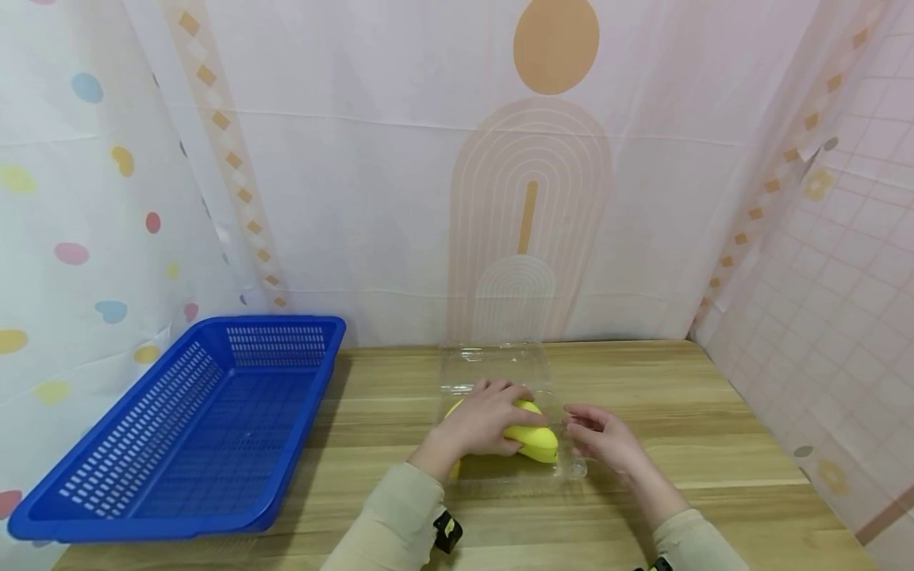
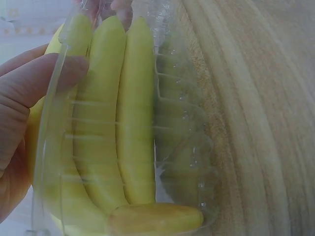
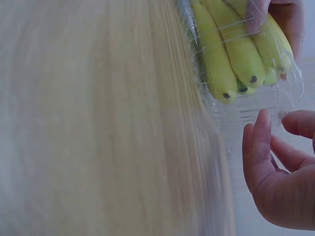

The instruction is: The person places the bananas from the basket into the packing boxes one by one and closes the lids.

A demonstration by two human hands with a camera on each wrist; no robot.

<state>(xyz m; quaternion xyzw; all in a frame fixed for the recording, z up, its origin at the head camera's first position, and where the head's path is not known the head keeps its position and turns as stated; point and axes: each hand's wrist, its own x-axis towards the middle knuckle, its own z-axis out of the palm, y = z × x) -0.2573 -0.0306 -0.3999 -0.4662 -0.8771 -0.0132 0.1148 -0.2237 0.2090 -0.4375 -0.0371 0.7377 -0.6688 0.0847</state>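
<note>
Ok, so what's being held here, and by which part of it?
The bananas: the left hand grips them from above, around the middle. Whether the right hand pinches the box's edge can't be told.

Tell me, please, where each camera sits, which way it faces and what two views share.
Head: on the head, facing forward and down at blue basket, clear container and bananas; left hand, right hand and sleeves show.
Left wrist: on that wrist, looking through the container's side at the bananas; the left hand shows.
Right wrist: on that wrist, looking at table and container; right hand shows, left hand beyond.
Both wrist views share the container and bananas.
</note>
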